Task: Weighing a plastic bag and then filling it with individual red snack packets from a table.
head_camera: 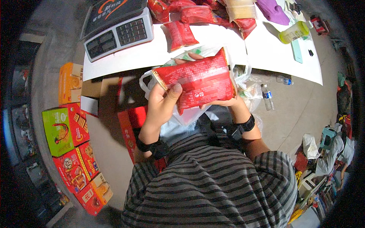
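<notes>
A puffed red snack packet (199,79) with printed writing is between my two hands, above my lap. My left hand (165,98) grips its lower left part, thumb on top. My right hand (228,101) supports its lower right side, its fingers mostly hidden beneath the packet. Behind and below the packet hangs a translucent plastic bag (241,82) with green print. More fingers show past the packet's upper edge; whose hand they belong to is unclear. On the white table lie a single red packet (181,35) and a pile of similar red packets (198,14).
A digital price scale (132,31) stands at the table's left. A green-capped bottle (295,32), a purple item (273,11) and a pale green flat object (296,51) lie at the right. Snack boxes (57,132) line the floor at left; plastic bottles (267,98) lie at right.
</notes>
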`<action>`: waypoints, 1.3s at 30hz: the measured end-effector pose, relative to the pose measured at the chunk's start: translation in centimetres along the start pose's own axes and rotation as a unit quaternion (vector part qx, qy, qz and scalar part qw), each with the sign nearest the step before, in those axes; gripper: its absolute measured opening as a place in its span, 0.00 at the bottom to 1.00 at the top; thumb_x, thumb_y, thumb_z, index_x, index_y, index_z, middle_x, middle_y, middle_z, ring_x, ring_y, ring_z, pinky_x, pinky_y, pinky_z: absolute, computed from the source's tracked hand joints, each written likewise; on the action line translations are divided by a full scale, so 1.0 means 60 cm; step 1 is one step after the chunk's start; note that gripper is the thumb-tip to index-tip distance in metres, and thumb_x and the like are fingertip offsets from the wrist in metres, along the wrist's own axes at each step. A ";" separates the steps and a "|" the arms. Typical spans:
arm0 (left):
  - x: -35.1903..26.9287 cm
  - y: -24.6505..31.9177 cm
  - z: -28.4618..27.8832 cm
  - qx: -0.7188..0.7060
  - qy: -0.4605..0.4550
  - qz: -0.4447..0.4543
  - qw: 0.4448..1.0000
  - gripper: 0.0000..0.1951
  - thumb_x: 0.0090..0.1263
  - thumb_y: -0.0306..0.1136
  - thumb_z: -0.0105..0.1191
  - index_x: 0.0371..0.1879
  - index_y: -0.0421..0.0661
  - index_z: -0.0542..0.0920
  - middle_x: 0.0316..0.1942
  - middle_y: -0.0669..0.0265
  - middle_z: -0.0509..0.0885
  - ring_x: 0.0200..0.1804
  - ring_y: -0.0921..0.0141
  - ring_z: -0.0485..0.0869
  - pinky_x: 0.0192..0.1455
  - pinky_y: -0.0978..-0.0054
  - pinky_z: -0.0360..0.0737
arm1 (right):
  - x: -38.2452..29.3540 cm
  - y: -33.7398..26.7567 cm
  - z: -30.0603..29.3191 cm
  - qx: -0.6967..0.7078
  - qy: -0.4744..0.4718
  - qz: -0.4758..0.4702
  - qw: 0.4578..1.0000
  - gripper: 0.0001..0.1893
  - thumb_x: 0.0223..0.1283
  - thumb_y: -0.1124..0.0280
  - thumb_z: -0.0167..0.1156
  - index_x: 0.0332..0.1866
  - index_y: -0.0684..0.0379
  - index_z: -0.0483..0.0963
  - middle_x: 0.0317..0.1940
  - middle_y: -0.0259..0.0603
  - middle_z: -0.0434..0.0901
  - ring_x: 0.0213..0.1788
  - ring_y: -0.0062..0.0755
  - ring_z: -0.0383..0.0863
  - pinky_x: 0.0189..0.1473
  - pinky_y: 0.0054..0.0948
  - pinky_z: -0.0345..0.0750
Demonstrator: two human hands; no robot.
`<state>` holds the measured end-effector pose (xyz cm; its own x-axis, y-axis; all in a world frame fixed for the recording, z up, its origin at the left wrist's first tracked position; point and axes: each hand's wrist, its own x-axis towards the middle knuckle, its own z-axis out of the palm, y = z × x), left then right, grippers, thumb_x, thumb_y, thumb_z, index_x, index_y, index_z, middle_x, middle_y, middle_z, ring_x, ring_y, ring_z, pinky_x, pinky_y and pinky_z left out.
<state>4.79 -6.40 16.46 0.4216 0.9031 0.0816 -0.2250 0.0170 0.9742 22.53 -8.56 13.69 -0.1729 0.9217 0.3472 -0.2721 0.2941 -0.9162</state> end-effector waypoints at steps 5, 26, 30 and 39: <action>0.006 -0.003 -0.023 0.098 0.100 -0.006 0.990 0.14 0.69 0.36 0.44 0.42 0.38 0.75 0.37 0.70 0.78 0.38 0.80 0.73 0.43 0.81 0.70 | -0.002 0.002 -0.018 -0.142 0.030 0.009 0.989 0.62 0.27 0.71 0.75 0.68 0.58 0.36 0.65 0.46 0.49 0.64 0.35 0.57 0.64 0.34 0.56; 0.005 -0.010 -0.023 0.085 -0.013 -0.133 0.987 0.13 0.67 0.36 0.46 0.37 0.37 0.74 0.30 0.61 0.80 0.31 0.70 0.79 0.37 0.75 0.74 | -0.036 -0.053 -0.055 -0.366 0.076 -0.028 0.927 0.28 0.40 0.66 0.65 0.52 0.62 0.69 0.47 0.47 0.74 0.49 0.39 0.74 0.52 0.33 0.70; 0.016 -0.028 -0.021 0.390 -0.089 0.024 0.916 0.11 0.61 0.32 0.51 0.39 0.41 0.75 0.37 0.61 0.79 0.39 0.66 0.78 0.45 0.72 0.72 | -0.037 -0.052 -0.070 -0.083 0.306 0.088 0.944 0.27 0.46 0.66 0.63 0.52 0.66 0.67 0.45 0.43 0.75 0.46 0.30 0.75 0.50 0.29 0.72; 0.015 -0.042 -0.011 0.336 -0.257 -0.022 0.906 0.13 0.59 0.33 0.53 0.41 0.41 0.75 0.37 0.59 0.79 0.40 0.63 0.79 0.43 0.69 0.74 | -0.028 -0.047 -0.064 0.075 0.283 0.116 0.949 0.32 0.55 0.52 0.52 0.55 0.71 0.57 0.42 0.58 0.73 0.32 0.44 0.80 0.32 0.37 0.79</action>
<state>5.13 -5.35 13.95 0.8091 0.5863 -0.0411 0.3148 -0.3732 0.8727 27.25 -9.98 14.91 0.2805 0.9578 -0.0635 -0.4283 0.0656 -0.9013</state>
